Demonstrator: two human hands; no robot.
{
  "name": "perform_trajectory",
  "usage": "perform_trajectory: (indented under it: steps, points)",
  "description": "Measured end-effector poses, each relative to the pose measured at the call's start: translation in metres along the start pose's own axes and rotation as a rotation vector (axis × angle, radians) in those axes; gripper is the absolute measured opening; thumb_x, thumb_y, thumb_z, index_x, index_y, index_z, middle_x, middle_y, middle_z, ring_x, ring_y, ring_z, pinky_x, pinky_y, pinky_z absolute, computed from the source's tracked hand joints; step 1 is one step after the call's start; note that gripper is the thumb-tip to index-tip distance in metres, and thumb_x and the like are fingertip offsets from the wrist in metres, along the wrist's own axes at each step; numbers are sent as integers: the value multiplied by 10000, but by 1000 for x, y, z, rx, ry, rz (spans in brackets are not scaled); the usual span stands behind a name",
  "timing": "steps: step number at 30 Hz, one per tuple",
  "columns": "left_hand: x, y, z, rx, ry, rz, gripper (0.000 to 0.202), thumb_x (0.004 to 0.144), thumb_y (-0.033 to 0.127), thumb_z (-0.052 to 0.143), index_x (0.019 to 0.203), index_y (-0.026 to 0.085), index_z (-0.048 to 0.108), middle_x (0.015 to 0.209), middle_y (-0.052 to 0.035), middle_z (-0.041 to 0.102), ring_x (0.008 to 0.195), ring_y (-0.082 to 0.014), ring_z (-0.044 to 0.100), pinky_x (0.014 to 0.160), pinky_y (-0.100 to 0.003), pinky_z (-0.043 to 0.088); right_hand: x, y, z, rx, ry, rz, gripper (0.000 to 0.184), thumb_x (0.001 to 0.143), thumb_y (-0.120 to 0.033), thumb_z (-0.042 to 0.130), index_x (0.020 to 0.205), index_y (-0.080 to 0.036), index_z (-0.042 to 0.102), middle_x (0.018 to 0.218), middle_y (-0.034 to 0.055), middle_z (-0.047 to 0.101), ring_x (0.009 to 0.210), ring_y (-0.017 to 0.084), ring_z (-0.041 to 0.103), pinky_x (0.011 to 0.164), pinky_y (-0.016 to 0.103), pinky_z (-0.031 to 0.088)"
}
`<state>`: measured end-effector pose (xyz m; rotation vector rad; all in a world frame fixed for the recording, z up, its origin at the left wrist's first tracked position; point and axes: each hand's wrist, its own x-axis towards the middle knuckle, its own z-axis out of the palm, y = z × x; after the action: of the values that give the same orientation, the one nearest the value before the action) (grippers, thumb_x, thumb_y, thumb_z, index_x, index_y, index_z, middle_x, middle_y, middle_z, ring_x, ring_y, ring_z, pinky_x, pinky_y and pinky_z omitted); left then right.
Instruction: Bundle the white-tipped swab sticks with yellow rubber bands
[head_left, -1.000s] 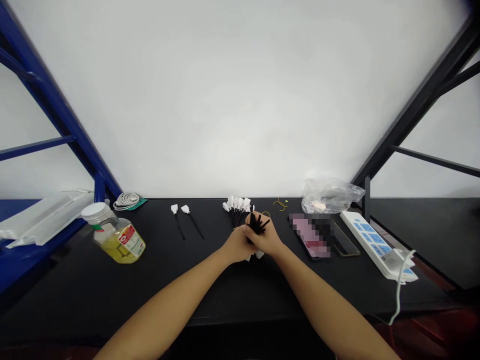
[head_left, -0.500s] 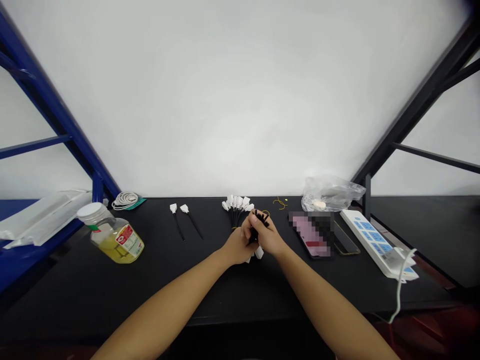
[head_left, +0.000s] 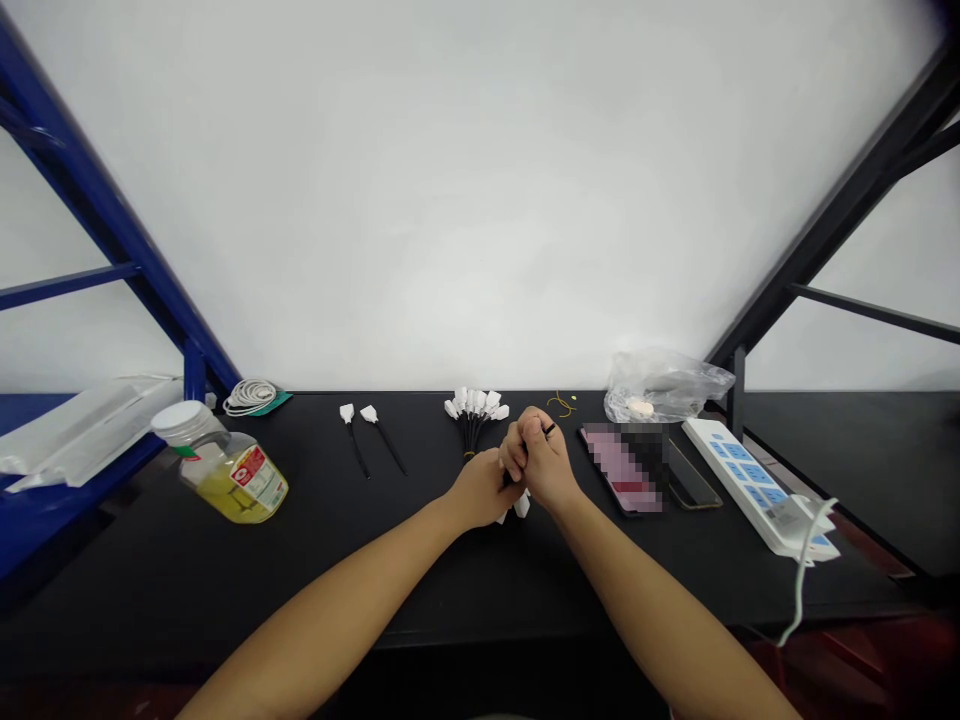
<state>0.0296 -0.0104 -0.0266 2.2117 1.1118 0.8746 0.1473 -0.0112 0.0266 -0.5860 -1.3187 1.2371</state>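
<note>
My left hand (head_left: 480, 488) and my right hand (head_left: 546, 462) meet at the middle of the black table, fingers closed around a bundle of short black cables with white ends (head_left: 522, 505). White ends poke out below the hands and a black tip shows above the right one. Most of this bundle is hidden by my fingers. Just behind the left hand lies a second bundle of black cables (head_left: 472, 432) with white ends fanned out, a yellow band (head_left: 469, 456) round it. Two loose cables (head_left: 356, 440) of the same kind lie further left.
At left stand a jar of yellow liquid (head_left: 259, 485) and a coiled white cable (head_left: 251, 397). Yellow rubber bands (head_left: 562, 405), a clear plastic bag (head_left: 667, 385), two phones (head_left: 619, 470) and a power strip (head_left: 757, 490) are at right. Rack posts (head_left: 157, 275) frame both sides.
My right hand has turned and closed further over the bundle, moving slightly right. The many black cable ends seen above it are now mostly covered.
</note>
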Motion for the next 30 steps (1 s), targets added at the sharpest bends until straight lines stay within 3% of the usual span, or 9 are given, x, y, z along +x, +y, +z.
perform_trajectory:
  steps: [3, 7, 11, 14, 18, 20, 23, 26, 30]
  points:
    - [-1, -1, 1, -12, -10, 20, 104, 840, 231, 583, 798, 186, 667, 812, -47, 693, 850, -225, 673, 755, -295, 507, 0, 1, 0, 26, -10, -23, 485, 921, -630, 549, 697, -242, 362, 478, -103, 384, 336, 74, 385, 429, 238, 408]
    - [-3, 2, -9, -61, -8, 35, 154, 841, 257, 610, 952, 180, 685, 907, -61, 709, 883, -223, 672, 810, -316, 522, -4, 2, 0, -43, -28, 8, 385, 862, -528, 689, 791, -247, 435, 528, -82, 510, 433, 122, 534, 504, 276, 488]
    - [-3, -3, -38, -18, -25, 203, 581, 709, 391, 799, 1229, 203, 621, 1214, -111, 671, 1133, -283, 611, 1013, -402, 474, -9, 8, -4, -199, -117, 69, 348, 813, -466, 755, 810, -233, 496, 620, -18, 628, 590, 175, 640, 607, 320, 538]
    - [-2, -22, -69, 117, 59, 249, 429, 841, 476, 679, 1178, 211, 659, 1207, -111, 681, 1190, -277, 584, 1084, -424, 414, -6, 15, -11, -202, -98, 40, 328, 859, -485, 696, 823, -232, 491, 609, -29, 596, 578, 161, 615, 621, 322, 537]
    - [-7, -62, -115, 430, 382, -157, 324, 967, 307, 437, 1118, 210, 707, 1157, -97, 696, 1142, -263, 591, 1062, -418, 424, 7, 20, -23, -93, 80, 5, 354, 886, -535, 640, 857, -248, 435, 537, -100, 448, 480, 119, 510, 614, 325, 553]
    - [-15, -83, -135, 598, 376, -405, 356, 902, 195, 449, 1129, 217, 723, 1208, -112, 677, 1164, -304, 576, 1045, -448, 430, 12, 20, -30, -96, 166, -18, 364, 885, -553, 629, 876, -251, 425, 536, -113, 415, 461, 108, 475, 605, 324, 560]
    - [-28, -107, -153, 698, 174, -699, 381, 800, 135, 519, 1071, 250, 761, 1248, -140, 659, 1191, -389, 554, 980, -518, 450, 16, 21, -39, -167, 233, -81, 354, 889, -543, 628, 882, -248, 434, 545, -110, 425, 473, 107, 479, 614, 317, 557]
    - [-34, -115, -154, 709, 96, -756, 386, 772, 112, 540, 1034, 282, 767, 1310, -138, 625, 1235, -394, 525, 993, -525, 428, 15, 23, -44, -249, 275, -107, 339, 890, -522, 639, 876, -239, 454, 563, -90, 466, 510, 118, 519, 636, 315, 550]
    - [-32, -110, -143, 757, 153, -687, 274, 810, 154, 559, 934, 280, 768, 1376, -114, 582, 1326, -357, 453, 1088, -523, 330, 15, 25, -43, -305, 287, -53, 353, 853, -527, 679, 859, -222, 503, 582, -63, 517, 533, 126, 546, 634, 313, 544]
